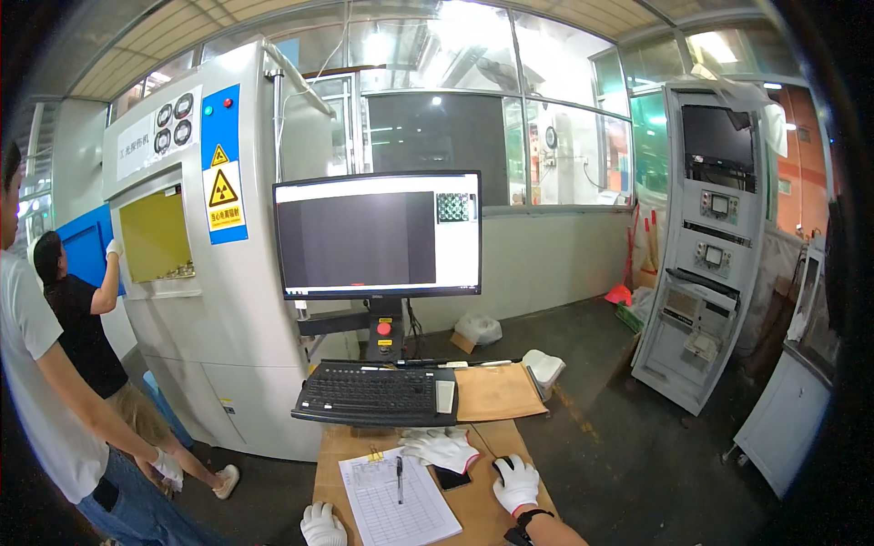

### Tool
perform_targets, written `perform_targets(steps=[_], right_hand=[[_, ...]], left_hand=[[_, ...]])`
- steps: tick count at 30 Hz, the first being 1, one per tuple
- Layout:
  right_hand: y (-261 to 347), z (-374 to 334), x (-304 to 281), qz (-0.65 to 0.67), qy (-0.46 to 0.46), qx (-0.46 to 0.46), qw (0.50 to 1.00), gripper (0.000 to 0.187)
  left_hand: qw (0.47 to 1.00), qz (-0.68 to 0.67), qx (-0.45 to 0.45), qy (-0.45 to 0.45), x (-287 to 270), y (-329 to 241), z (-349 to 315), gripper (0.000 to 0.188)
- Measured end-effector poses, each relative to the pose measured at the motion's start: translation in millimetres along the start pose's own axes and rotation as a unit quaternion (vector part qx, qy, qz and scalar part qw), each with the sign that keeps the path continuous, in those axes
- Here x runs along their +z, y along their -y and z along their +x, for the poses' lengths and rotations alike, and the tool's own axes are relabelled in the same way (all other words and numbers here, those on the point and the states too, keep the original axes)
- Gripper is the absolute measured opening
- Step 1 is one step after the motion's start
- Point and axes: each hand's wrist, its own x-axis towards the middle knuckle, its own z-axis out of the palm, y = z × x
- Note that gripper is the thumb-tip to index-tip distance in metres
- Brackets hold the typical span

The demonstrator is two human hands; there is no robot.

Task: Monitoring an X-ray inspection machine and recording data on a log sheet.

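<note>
My right hand (pixel 516 487), in a white glove with a dark band at the wrist, rests over a black computer mouse (pixel 499 466) at the table's right side. My left hand (pixel 323 526), gloved too, lies on the brown table top beside the left edge of a stack of printed forms (pixel 391 510); it holds nothing that I can see. A pen (pixel 399 480) lies on the forms, and a yellow clip (pixel 375 452) sits at their top edge. Behind them are a loose pair of white gloves (pixel 437 447) and a dark flat phone-like object (pixel 452 478).
A black keyboard (pixel 369 393) and a brown folder (pixel 499 393) lie below a monitor (pixel 378 235) with a red button (pixel 383 329) under it. Left stands a large grey cabinet (pixel 264 400) with an open window; two people (pixel 86 318) are beside it. An instrument rack (pixel 678 341) stands right.
</note>
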Motion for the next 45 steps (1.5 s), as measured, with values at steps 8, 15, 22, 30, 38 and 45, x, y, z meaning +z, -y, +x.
perform_targets(steps=[8,15,22,30,38,45], right_hand=[[2,-1,-1,-0.012,0.008,0.000,1.000,0.041],[9,-3,-6,-0.024,-0.015,-0.011,1.000,0.039],[5,-2,-4,-0.008,0.019,0.002,1.000,0.042],[2,1,0,-0.010,0.007,-0.001,1.000,0.045],[3,1,-2,-0.010,0.018,0.004,1.000,0.045],[1,0,2,0.013,0.009,-0.010,1.000,0.044]], left_hand=[[1.000,0.004,-0.005,0.006,4,1,-1,0.035],[1.000,0.005,-0.023,0.020,3,1,-2,0.037],[0.998,0.030,-0.046,0.044,11,0,-3,0.029],[0.999,-0.011,-0.031,0.014,0,-8,4,0.027],[0.999,-0.009,-0.034,-0.002,9,-2,2,0.026],[0.999,-0.022,-0.042,0.025,-18,-6,3,0.026]])
